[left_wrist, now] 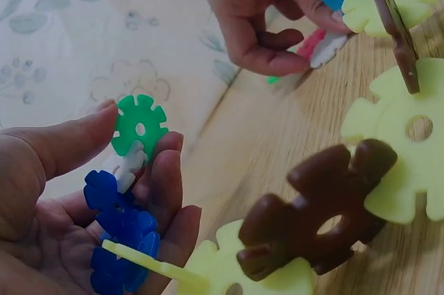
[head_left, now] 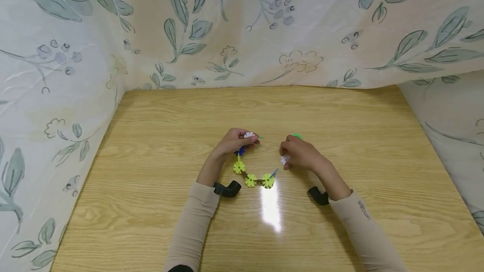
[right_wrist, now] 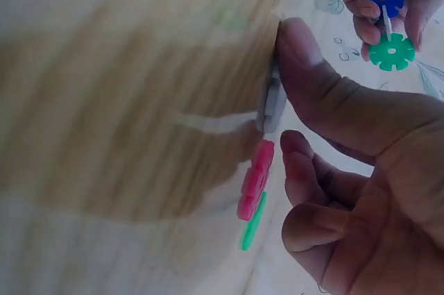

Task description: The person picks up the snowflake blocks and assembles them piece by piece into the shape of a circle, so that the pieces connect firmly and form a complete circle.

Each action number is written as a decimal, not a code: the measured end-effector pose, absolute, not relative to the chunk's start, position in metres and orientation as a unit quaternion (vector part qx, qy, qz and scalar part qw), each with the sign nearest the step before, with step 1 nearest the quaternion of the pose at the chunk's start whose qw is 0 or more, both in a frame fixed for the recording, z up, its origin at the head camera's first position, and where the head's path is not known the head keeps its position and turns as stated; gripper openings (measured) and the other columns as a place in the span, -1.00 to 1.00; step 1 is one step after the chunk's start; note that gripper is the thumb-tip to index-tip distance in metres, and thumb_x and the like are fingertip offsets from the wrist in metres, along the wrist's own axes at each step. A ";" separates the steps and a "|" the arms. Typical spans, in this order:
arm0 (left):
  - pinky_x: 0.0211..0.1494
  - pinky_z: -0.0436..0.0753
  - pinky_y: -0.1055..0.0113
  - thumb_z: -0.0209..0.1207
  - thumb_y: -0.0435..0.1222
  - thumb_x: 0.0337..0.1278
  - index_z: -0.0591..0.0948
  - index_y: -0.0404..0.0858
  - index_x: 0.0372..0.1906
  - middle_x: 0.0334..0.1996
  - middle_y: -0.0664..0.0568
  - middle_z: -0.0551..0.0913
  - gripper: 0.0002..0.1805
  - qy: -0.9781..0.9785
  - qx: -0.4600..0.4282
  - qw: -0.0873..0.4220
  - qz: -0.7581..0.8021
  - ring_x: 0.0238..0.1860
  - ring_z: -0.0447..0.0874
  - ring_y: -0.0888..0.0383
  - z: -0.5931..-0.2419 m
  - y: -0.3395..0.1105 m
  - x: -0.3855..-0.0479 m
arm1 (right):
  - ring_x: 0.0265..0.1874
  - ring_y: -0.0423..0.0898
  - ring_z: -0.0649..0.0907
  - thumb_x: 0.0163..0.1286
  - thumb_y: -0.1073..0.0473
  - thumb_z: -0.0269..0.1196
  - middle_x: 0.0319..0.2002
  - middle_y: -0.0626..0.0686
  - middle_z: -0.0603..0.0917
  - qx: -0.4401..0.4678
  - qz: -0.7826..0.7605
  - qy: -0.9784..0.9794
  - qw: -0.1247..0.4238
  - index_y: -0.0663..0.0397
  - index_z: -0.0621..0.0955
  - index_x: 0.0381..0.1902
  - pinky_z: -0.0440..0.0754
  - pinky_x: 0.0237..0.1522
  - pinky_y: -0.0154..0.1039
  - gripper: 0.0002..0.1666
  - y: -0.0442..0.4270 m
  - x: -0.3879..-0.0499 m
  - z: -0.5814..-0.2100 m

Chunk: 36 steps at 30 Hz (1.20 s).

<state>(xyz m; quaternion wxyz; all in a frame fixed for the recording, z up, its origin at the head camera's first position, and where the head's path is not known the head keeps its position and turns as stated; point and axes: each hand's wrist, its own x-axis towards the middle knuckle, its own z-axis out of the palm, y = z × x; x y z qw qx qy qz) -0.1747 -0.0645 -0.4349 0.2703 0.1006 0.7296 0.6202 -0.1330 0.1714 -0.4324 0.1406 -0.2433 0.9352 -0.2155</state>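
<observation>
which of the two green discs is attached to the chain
The green disc at the left hand, slotted into a white disc; the other green disc sits apart, near the right hand.

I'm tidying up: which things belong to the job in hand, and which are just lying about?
Job:
multicoloured chain of notched round plastic discs, in left hand
white notched plastic disc, at right hand
probably pink plastic disc and green plastic disc nearby

Just background:
pale leaf-patterned sheet
wooden table

The table [head_left: 272, 247] is wood-grained; whether yellow discs [head_left: 250, 184] touch it is unclear.
</observation>
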 end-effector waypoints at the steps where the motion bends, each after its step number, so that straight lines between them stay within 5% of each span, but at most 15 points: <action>1: -0.12 0.65 0.27 0.10 -0.34 0.21 0.56 -0.52 -0.09 -0.20 -0.25 0.68 -0.70 0.729 0.101 0.269 0.621 -0.17 0.68 -0.02 -0.435 -0.065 -0.175 | -0.43 -0.15 0.40 -0.14 0.15 0.49 -0.42 -0.01 0.45 -0.242 -0.216 0.936 0.139 0.06 0.57 -0.45 0.39 -0.50 -0.37 -0.67 0.171 -0.133 -0.433; 12: -0.02 0.61 0.16 0.06 -0.35 0.24 0.56 -0.53 -0.09 -0.19 -0.29 0.67 -0.71 0.730 0.103 0.266 0.621 -0.06 0.62 -0.14 -0.435 -0.066 -0.175 | -0.45 -0.15 0.44 -0.12 0.14 0.49 -0.45 0.01 0.52 -0.222 -0.220 0.939 0.146 0.17 0.56 -0.33 0.41 -0.48 -0.33 -0.59 0.169 -0.137 -0.429; 19: -0.03 0.62 0.21 0.07 -0.35 0.24 0.55 -0.53 -0.07 -0.20 -0.25 0.68 -0.70 0.727 0.096 0.267 0.625 -0.07 0.64 -0.10 -0.436 -0.067 -0.175 | -0.56 -0.16 0.48 0.06 0.23 0.38 -0.55 0.01 0.57 -0.176 -0.286 0.935 0.113 0.15 0.57 -0.44 0.39 -0.52 -0.34 -0.82 0.167 -0.144 -0.427; 25: 0.00 0.61 0.18 0.07 -0.35 0.24 0.54 -0.54 -0.04 -0.19 -0.27 0.68 -0.68 0.726 0.095 0.270 0.625 -0.03 0.61 -0.14 -0.433 -0.067 -0.174 | -0.42 0.04 0.61 0.27 0.20 0.22 -0.43 0.13 0.64 -0.077 -0.445 0.886 0.105 0.26 0.59 -0.28 0.50 -0.44 -0.36 -0.81 0.155 -0.153 -0.417; 36: 0.07 0.57 0.09 0.06 -0.36 0.25 0.52 -0.55 -0.02 -0.14 -0.38 0.62 -0.68 0.712 0.093 0.270 0.641 0.01 0.56 -0.20 -0.432 -0.065 -0.174 | -0.39 0.15 0.66 0.27 0.19 0.22 -0.46 0.17 0.67 -0.049 -0.501 0.857 0.110 0.30 0.59 -0.27 0.47 -0.53 -0.39 -0.77 0.141 -0.156 -0.414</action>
